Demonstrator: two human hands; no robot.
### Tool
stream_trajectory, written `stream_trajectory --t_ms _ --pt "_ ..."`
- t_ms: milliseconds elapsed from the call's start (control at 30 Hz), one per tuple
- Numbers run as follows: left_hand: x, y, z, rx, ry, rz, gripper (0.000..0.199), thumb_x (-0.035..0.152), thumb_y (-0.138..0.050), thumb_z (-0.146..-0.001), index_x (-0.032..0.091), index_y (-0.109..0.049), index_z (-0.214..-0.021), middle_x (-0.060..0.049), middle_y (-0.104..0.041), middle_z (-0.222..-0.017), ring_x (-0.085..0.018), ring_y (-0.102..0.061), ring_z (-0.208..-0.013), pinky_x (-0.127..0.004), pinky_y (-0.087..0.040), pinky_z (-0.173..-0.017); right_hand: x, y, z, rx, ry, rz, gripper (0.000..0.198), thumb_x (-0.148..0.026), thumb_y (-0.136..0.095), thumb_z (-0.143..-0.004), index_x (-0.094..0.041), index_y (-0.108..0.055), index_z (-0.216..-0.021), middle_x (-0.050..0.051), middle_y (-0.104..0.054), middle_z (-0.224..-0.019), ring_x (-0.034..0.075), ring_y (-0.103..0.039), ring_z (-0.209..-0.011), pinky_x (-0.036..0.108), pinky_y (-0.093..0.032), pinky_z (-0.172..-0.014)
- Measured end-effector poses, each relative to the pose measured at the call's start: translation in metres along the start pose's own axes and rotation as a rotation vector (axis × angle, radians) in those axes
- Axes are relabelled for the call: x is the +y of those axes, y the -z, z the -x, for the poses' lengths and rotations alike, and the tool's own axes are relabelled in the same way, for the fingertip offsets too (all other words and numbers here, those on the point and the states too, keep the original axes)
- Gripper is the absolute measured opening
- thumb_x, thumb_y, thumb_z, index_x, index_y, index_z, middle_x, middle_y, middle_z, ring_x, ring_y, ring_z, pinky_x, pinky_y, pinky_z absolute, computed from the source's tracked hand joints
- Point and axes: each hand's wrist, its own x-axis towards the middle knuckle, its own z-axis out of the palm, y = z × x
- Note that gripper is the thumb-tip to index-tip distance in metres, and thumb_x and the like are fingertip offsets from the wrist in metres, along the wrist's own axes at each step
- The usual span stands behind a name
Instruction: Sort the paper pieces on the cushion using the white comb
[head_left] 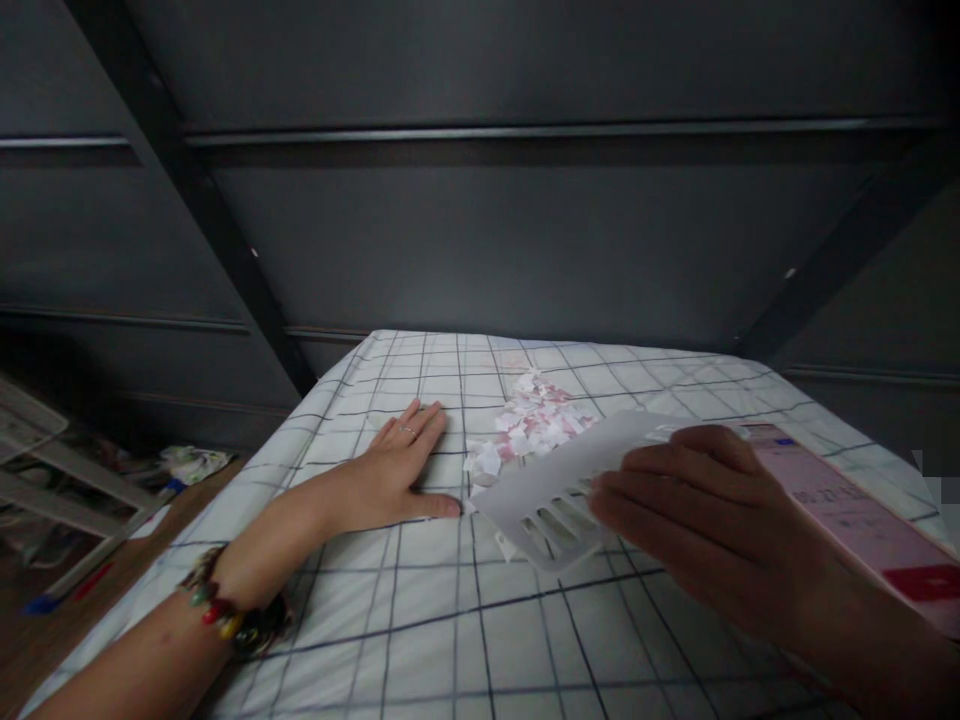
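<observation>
My left hand (409,460) rests palm down on the checked cloth (420,620), fingers spread and holding nothing. A ring and a bead bracelet (225,615) are on that arm. My right hand (697,510) grips a flat white slotted plastic piece (525,495), tilted above the cloth. Its slots face the near side, and my fingers cover part of its right end. Behind it lies a loose heap of torn white and pink paper scraps (536,420). The piece hides some scraps, and a few show at its left edge, close to my left thumb.
A phone with a pink screen showing a timer (847,510) lies at the right, partly behind my right wrist. Dark wall panels (480,230) stand behind the table. On the floor at left are a light-coloured frame (97,500) and assorted items.
</observation>
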Motion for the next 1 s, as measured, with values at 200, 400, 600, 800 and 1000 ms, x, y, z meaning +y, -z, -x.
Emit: stream_trajectory --t_ms 200,400,600,800,1000 --pt "0.000 0.001 0.001 -0.003 -0.005 0.005 0.099 0.065 -0.050 -0.082 0.002 -0.010 -0.148 -0.024 0.000 -0.153 -0.036 0.005 -0.140 -0.051 -0.011 -0.111 0.007 0.013 0.003 0.040 0.021 -0.091 0.020 -0.013 -0.035 -0.096 -0.021 -0.052 -0.091 -0.002 -0.066 -0.074 0.013 -0.055 -0.074 0.035 -0.040 -0.068" --pt "-0.001 0.000 0.000 -0.001 -0.013 0.003 0.099 0.065 -0.049 -0.082 0.000 -0.011 -0.147 -0.025 0.001 -0.153 -0.035 0.006 -0.140 -0.050 -0.010 -0.111 0.006 0.004 0.010 0.040 0.017 -0.099 0.017 -0.005 -0.044 -0.090 -0.015 -0.055 -0.098 0.005 -0.068 -0.087 0.016 -0.053 -0.087 0.038 -0.040 -0.072" --pt "0.001 0.001 -0.002 -0.029 0.007 0.002 0.101 0.063 -0.050 -0.082 -0.002 -0.009 -0.147 -0.025 0.003 -0.153 -0.034 0.009 -0.140 -0.049 -0.008 -0.111 0.006 0.008 0.006 0.039 0.024 -0.114 0.019 -0.004 -0.040 -0.091 -0.019 -0.053 -0.090 0.001 -0.065 -0.074 0.014 -0.053 -0.075 0.036 -0.040 -0.068" --pt "0.001 0.001 -0.001 -0.007 -0.002 0.007 0.100 0.064 -0.051 -0.082 0.001 -0.010 -0.148 -0.023 0.001 -0.153 -0.034 0.008 -0.140 -0.048 -0.009 -0.111 0.007 0.002 0.009 0.070 -0.010 -0.061 0.020 -0.003 -0.044 -0.088 -0.017 -0.055 -0.096 0.005 -0.067 -0.082 0.017 -0.053 -0.082 0.039 -0.041 -0.074" --pt "0.000 0.001 -0.001 -0.026 0.012 -0.011 0.100 0.064 -0.050 -0.083 0.000 -0.009 -0.148 -0.024 0.002 -0.153 -0.033 0.008 -0.140 -0.046 -0.008 -0.112 0.006 0.002 0.008 0.063 0.014 -0.085 0.021 -0.001 -0.042 -0.087 -0.018 -0.053 -0.091 0.002 -0.065 -0.077 0.015 -0.053 -0.078 0.037 -0.041 -0.073"
